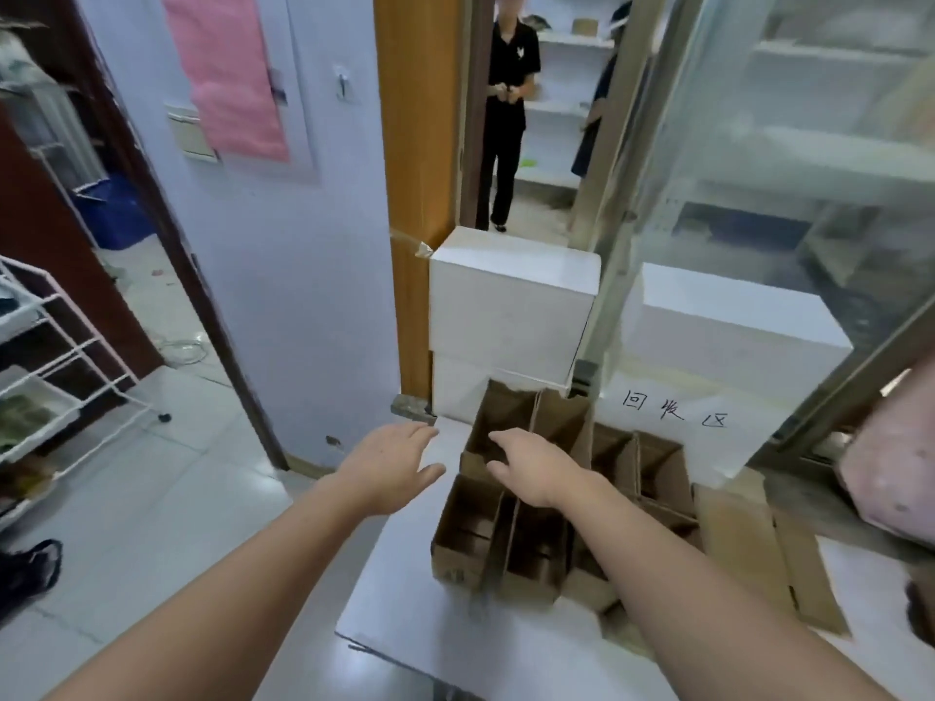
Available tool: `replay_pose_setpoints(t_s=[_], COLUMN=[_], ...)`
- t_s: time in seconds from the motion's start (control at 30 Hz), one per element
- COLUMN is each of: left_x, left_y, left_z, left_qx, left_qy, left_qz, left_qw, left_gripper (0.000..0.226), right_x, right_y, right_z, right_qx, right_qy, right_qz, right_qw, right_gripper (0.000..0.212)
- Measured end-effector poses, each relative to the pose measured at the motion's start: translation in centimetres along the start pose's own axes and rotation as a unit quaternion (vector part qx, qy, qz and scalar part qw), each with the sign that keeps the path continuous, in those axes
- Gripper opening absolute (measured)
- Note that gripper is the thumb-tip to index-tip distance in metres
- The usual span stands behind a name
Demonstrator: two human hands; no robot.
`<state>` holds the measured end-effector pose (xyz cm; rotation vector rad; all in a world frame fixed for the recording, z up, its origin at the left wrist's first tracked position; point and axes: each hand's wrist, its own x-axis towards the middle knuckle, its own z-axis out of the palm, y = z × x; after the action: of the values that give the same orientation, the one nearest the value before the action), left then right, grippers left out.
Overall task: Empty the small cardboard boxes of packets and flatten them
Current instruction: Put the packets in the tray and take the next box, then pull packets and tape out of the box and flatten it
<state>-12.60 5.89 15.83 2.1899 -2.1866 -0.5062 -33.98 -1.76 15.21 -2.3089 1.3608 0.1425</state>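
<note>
My left hand [392,465] hovers empty with fingers spread, just left of the small cardboard boxes [506,528]. My right hand [528,468] reaches over the far open box [511,422], fingers loose, gripping nothing. The boxes stand clustered, tops open, at lower centre of the frame on a white sheet [405,589]. I judge them light, thin and easily crushed; I'd pinch a top rim. Flattened cardboard [749,538] lies to the right.
</note>
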Motion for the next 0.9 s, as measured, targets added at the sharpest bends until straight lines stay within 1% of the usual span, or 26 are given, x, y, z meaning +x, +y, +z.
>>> replay_pose_setpoints(t_s=[0.23, 0.37, 0.47, 0.6, 0.77, 0.9], left_x=[4.7, 7.1, 8.1, 8.8, 9.7, 10.2], left_y=[-1.8, -2.0, -2.5, -3.5, -4.9, -6.6], left_z=[3.2, 5.3, 6.6, 7.6, 8.0, 8.6], left_qx=[0.008, 0.003, -0.003, 0.001, -0.002, -0.007], left_qy=[-0.065, -0.097, -0.110, -0.137, -0.163, -0.188], left_qz=[0.074, 0.090, 0.094, 0.110, 0.155, 0.202], left_qw=[0.995, 0.991, 0.989, 0.984, 0.974, 0.961], left_gripper=[0.064, 0.063, 0.064, 0.065, 0.064, 0.063], right_x=[-0.6, -0.1, 0.9, 1.5, 1.1, 0.3], right_y=[1.0, 1.8, 1.9, 1.1, -0.3, -2.5], right_z=[4.1, 5.0, 5.5, 6.1, 6.6, 8.3], right_qx=[0.058, 0.082, 0.095, 0.106, 0.132, 0.148], right_qy=[0.000, 0.003, 0.024, 0.076, 0.107, 0.090], right_qz=[0.110, 0.136, 0.152, 0.186, 0.232, 0.290], right_qw=[0.992, 0.987, 0.983, 0.974, 0.958, 0.941], right_gripper=[0.057, 0.053, 0.048, 0.049, 0.045, 0.046])
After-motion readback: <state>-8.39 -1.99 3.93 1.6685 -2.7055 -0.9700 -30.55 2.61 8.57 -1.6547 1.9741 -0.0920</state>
